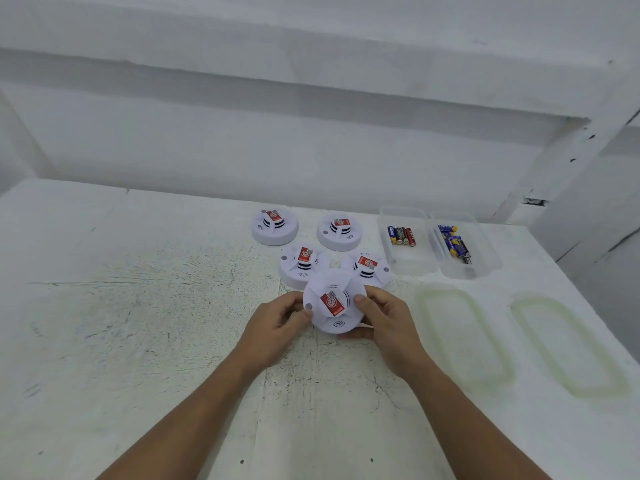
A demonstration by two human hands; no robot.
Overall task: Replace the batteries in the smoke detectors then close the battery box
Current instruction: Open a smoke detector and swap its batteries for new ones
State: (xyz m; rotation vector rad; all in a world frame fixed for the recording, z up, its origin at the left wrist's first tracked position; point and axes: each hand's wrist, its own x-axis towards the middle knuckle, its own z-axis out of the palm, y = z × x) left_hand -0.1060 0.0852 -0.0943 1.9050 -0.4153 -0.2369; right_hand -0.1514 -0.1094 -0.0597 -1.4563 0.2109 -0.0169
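White smoke detector (334, 306) is gripped at its rim by curled fingers of left hand (277, 329) and right hand (386, 323); open bench (138, 306) lies leftward.

I find free room for a hand over the table (138, 323) at left; four detectors (304, 261) crowd ahead, two lids (460, 337) lie right.

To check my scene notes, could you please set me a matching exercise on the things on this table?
Things:
1. nearest smoke detector
2. left battery box
3. right battery box
4. left lid

States:
A. holds jumbled, mostly blue batteries
B. lies flat on the table
C. held by left hand and right hand
D. holds a neat battery row, one red

Pairs: 1-C, 2-D, 3-A, 4-B
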